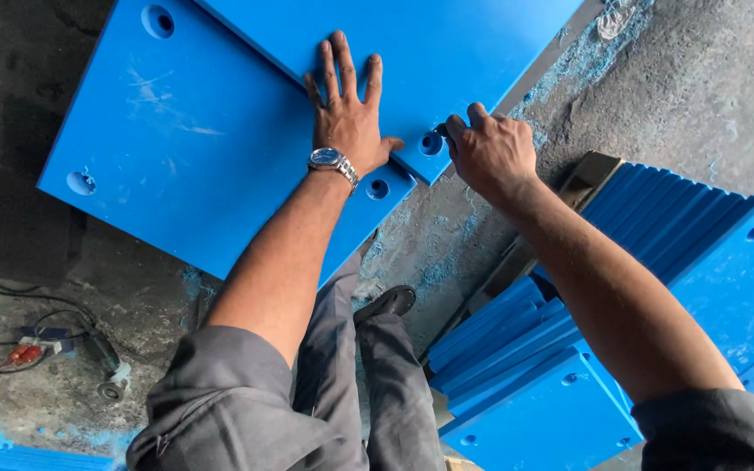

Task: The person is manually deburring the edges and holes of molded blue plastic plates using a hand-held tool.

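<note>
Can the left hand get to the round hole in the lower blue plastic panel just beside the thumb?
Probably yes: the left hand lies flat on the blue plastic panels, and the round hole sits uncovered just below its thumb.

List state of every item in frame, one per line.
left hand: flat, fingers spread, pressing on the upper blue panel
right hand: closed around the upper panel's corner
upper blue panel: lying on the lower panel, overlapping it
lower blue panel: flat on the floor, scuffed, holes at corners
stacked blue panels: standing on edge, leaning together
power tool: lying on the floor, cable attached
</note>
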